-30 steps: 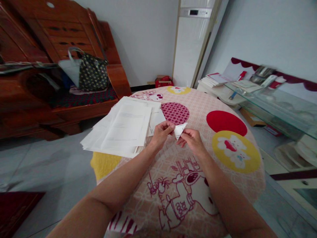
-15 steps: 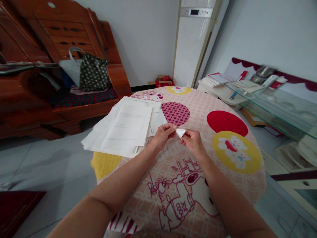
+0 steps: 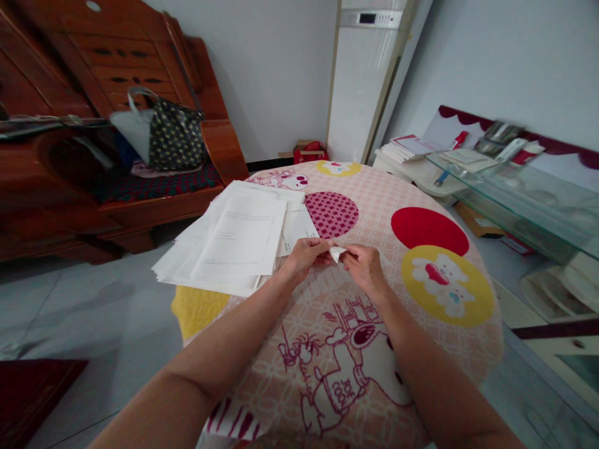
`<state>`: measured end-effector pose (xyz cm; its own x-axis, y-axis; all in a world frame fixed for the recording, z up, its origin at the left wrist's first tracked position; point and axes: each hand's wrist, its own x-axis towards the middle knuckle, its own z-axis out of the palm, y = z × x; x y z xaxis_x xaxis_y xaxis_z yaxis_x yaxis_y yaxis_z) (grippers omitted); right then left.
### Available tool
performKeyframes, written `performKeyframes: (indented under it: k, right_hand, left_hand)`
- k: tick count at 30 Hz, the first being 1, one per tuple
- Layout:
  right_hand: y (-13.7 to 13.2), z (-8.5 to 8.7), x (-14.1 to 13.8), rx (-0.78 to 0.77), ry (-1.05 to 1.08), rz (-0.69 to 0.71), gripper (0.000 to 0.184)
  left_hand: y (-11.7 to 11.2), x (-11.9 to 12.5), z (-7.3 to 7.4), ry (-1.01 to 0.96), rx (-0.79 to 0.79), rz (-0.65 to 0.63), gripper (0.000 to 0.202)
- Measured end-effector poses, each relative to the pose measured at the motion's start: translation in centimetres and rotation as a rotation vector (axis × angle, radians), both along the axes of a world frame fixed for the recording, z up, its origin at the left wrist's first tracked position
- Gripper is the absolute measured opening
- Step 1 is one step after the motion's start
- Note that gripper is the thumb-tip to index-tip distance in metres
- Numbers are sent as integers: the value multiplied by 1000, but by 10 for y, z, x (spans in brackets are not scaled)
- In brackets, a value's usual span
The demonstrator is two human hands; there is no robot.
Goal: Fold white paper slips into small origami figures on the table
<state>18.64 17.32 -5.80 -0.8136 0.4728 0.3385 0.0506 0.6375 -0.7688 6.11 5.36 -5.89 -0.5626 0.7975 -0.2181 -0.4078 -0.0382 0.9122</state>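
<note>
Over the middle of a round table covered by a pink cartoon-print cloth [image 3: 374, 206], both my hands pinch one small folded piece of white paper [image 3: 336, 252]. My left hand [image 3: 306, 255] grips its left side with thumb and fingers closed. My right hand [image 3: 365, 267] holds its right side, fingers curled. Only a small white corner of the paper shows between the two hands. A loose stack of white printed sheets [image 3: 234, 240] lies on the table just left of my left hand, partly overhanging the table's edge.
A dark wooden bench [image 3: 116, 149] with a patterned handbag [image 3: 173, 134] stands at the left. A white floor-standing air conditioner [image 3: 360, 81] is behind the table. A glass shelf [image 3: 524, 193] with books and boxes runs along the right. Grey tiled floor [image 3: 84, 312] lies at the left.
The paper was a visible white triangle between my hands; it has been folded down smaller, and my hands have closed in together over it.
</note>
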Motion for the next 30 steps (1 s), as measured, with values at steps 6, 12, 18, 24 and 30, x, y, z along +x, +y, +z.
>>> performKeyframes:
  k: [6,12,18,24,30]
  right_hand:
    - [1,1,2,-98,-54,-5,34]
    - [2,4,3,-311,-203,32,36]
    - [6,10,6,-699,-252,166,35]
    - [16,18,12,-926,-234,290,33]
    - [13,11,8,-893,-228,164,34]
  left_hand:
    - [-1,-2,2,-38,-118,-84,35]
    - [-1,-3,3,93,-170,-90,39]
    - [-1,-4,-3,207,-154,-101,40]
    - [-1,-4,0,261,-88,-66,38]
    - [-1,-3,1,363,-125,-52,34]
